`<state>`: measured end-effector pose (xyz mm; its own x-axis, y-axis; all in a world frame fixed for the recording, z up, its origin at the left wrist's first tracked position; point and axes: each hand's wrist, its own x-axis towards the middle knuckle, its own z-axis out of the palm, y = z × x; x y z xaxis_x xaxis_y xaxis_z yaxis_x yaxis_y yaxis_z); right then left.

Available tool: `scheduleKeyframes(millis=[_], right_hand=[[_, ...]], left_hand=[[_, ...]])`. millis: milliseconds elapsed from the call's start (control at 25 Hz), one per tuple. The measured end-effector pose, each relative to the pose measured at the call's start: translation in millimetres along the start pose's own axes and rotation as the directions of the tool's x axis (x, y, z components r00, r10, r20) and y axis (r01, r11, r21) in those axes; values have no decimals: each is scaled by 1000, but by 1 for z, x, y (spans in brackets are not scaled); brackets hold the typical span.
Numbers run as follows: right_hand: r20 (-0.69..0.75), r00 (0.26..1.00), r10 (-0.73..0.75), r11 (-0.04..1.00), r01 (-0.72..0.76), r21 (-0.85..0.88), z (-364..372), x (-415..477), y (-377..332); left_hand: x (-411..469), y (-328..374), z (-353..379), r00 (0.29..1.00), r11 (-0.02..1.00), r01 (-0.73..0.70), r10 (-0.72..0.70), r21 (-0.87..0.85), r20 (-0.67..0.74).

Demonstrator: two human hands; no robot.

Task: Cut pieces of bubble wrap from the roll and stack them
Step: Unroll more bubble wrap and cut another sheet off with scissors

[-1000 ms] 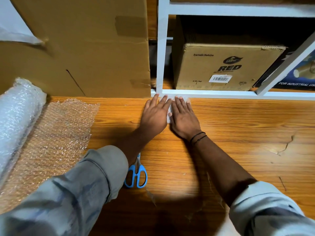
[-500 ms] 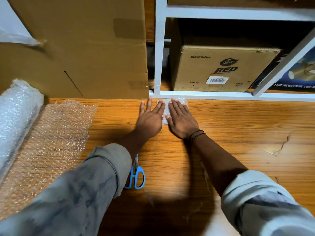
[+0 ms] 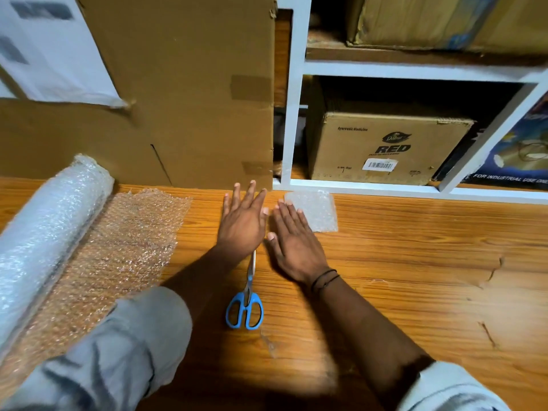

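Head view: left hand point(image 3: 243, 222) and right hand point(image 3: 296, 241) flat and empty over the wooden tabletop point(image 3: 415, 277), fingers point(image 3: 252, 192) outstretched and slightly spread, gripping nothing. Small cut piece of bubble wrap point(image 3: 315, 210) flat at the far edge against the white shelf frame point(image 3: 292, 114), right fingertips at its left corner, contact unclear. Bubble wrap roll point(image 3: 50, 235) far left, its loose sheet point(image 3: 118, 250) unrolled rightward; blue-handled scissors point(image 3: 246, 304) closed between the forearms.
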<state>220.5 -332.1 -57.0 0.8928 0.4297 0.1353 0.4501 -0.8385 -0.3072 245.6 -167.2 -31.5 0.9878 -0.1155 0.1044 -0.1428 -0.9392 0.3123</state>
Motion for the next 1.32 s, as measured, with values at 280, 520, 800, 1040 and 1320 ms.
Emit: scheduleKeyframes(millis=[280, 520, 800, 1040, 1320], right_hand=[[5, 1000, -31, 994, 30, 105, 28, -11, -79], [23, 998, 53, 974, -57, 218, 54, -4, -170], [63, 947, 315, 933, -322, 160, 94, 7, -276], [-39, 898, 439, 896, -435, 91, 117, 24, -317], [-138, 906, 400, 889, -420, -183, 137, 21, -325]], left_hand=[[-65, -56, -39, 981, 982, 187, -185, 23, -62], [-128, -138, -69, 955, 957, 288, -285, 29, -76], [-183, -235, -101, 965, 954, 261, -258, 145, -41], [-209, -288, -108, 986, 960, 154, -163, 234, 18], [-221, -321, -109, 999, 958, -1, -13, 288, 44]])
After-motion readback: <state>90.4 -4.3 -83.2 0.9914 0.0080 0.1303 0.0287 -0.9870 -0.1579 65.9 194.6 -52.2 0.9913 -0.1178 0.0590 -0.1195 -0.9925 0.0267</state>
